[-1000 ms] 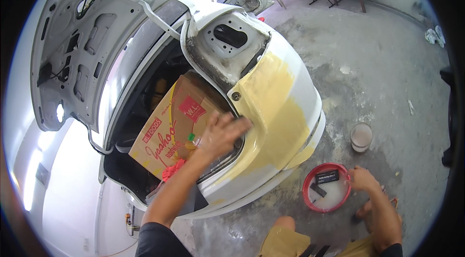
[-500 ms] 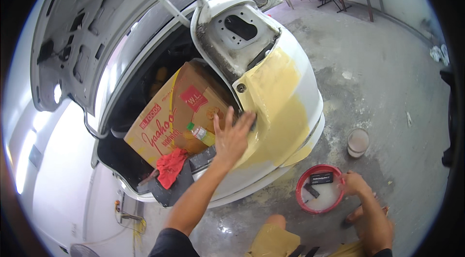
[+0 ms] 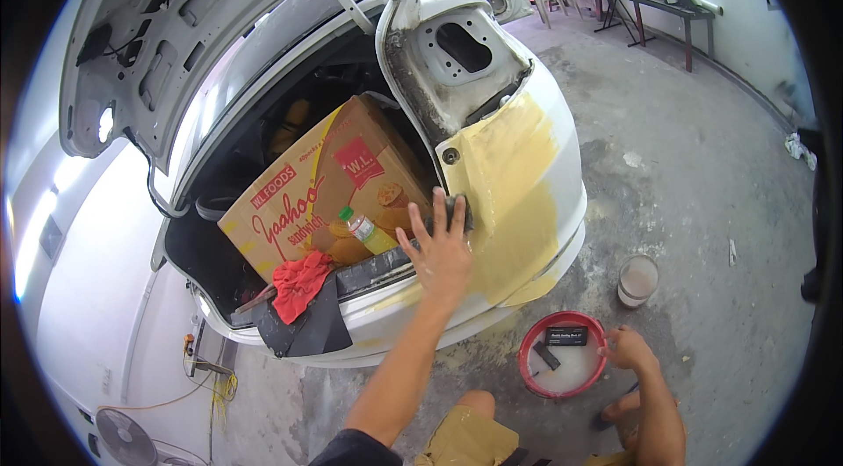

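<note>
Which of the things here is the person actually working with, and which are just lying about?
In use:
- left hand pressing a dark block on the yellow filler patch of the white car
- right hand on the rim of the red bowl

Lying about:
- cardboard box in the boot
- red rag
- plastic bottle
- small tub on the floor
- tables at the back

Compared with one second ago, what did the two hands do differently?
The left hand slid right along the yellow filler patch, pressing a dark sanding block near the trunk edge. The right hand stayed at the rim of the red basin. The cardboard box did not move.
</note>
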Motion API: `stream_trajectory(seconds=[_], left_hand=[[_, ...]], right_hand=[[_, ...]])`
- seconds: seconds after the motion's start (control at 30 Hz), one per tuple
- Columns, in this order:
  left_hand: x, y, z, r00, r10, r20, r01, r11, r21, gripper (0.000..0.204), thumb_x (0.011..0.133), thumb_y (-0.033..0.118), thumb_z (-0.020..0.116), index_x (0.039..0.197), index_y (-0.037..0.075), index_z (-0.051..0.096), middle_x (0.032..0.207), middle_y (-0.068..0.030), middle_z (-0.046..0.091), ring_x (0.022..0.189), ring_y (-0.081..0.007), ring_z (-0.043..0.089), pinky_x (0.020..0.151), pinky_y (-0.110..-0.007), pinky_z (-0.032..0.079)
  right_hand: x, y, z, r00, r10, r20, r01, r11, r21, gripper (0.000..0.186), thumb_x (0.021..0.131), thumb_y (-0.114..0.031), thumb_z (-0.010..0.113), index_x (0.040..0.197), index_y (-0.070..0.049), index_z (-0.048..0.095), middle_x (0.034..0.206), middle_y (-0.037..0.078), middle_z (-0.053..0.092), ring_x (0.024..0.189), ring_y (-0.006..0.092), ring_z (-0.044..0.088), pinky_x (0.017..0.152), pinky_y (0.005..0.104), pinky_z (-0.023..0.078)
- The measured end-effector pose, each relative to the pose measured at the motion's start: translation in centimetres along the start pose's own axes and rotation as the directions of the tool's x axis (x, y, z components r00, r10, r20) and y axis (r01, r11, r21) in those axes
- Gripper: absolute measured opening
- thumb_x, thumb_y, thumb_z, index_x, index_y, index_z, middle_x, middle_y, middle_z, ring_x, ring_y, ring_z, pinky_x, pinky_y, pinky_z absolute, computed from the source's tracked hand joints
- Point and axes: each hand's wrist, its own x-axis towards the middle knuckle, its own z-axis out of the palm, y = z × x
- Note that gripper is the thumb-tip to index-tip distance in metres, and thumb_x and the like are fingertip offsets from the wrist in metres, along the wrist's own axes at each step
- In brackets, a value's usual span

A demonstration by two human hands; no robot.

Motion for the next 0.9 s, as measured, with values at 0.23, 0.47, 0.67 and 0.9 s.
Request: stream_trajectory(seconds=[0.23, 0.47, 0.67, 0.9], left_hand=[[-0.1, -0.8, 1.2, 0.998, 0.014, -0.062, -0.01, 0.998, 0.069, 0.057, 0.098, 0.022, 0.06, 0.155, 0.027, 0.055, 0.176, -0.0042, 0.025, 0.159, -0.044, 0.019, 0.121, -0.074, 0.016], [-1.1, -1.6, 0.9, 0.989, 0.12, -0.082, -0.115, 0.992, 0.056, 0.062, 0.092, 0.014, 0.059, 0.153, 0.024, 0.056, 0.174, -0.0069, 0.029, 0.159, -0.0441, 0.02, 0.119, -0.074, 0.02], [0.9, -0.7, -1.7, 0.97, 0.142, -0.199, -0.127, 0.988, 0.084, 0.063, 0.093, 0.015, 0.058, 0.155, 0.027, 0.054, 0.176, -0.0072, 0.026, 0.16, -0.0435, 0.02, 0.12, -0.077, 0.015], [-0.9, -1.1, -0.4, 0.977, 0.185, -0.105, -0.181, 0.982, 0.046, 0.056, 0.096, 0.02, 0.06, 0.151, 0.029, 0.059, 0.174, -0.0085, 0.029, 0.158, -0.0451, 0.021, 0.12, -0.076, 0.019]], right_hand=[[0.3, 0.0, 0.7, 1.0, -0.008, 0.028, 0.009, 1.0, -0.021, 0.043, 0.088, -0.034, 0.077, 0.124, -0.01, 0.072, 0.118, 0.021, 0.068, 0.111, 0.0419, 0.067, 0.1, 0.0484, 0.054], [0.4, -0.2, 2.3, 0.997, -0.019, 0.078, 0.02, 1.0, -0.013, 0.043, 0.087, -0.035, 0.076, 0.122, -0.01, 0.071, 0.125, 0.021, 0.068, 0.113, 0.0426, 0.067, 0.1, 0.0519, 0.054], [0.4, 0.1, 2.2, 0.989, -0.133, 0.059, 0.138, 0.987, -0.081, 0.042, 0.087, -0.034, 0.076, 0.121, -0.011, 0.071, 0.127, 0.022, 0.067, 0.114, 0.0426, 0.067, 0.1, 0.0521, 0.054], [0.3, 0.2, 1.3, 0.999, -0.03, 0.042, 0.032, 0.998, -0.061, 0.039, 0.087, -0.036, 0.076, 0.117, -0.012, 0.071, 0.12, 0.022, 0.068, 0.109, 0.0423, 0.067, 0.095, 0.0529, 0.055]])
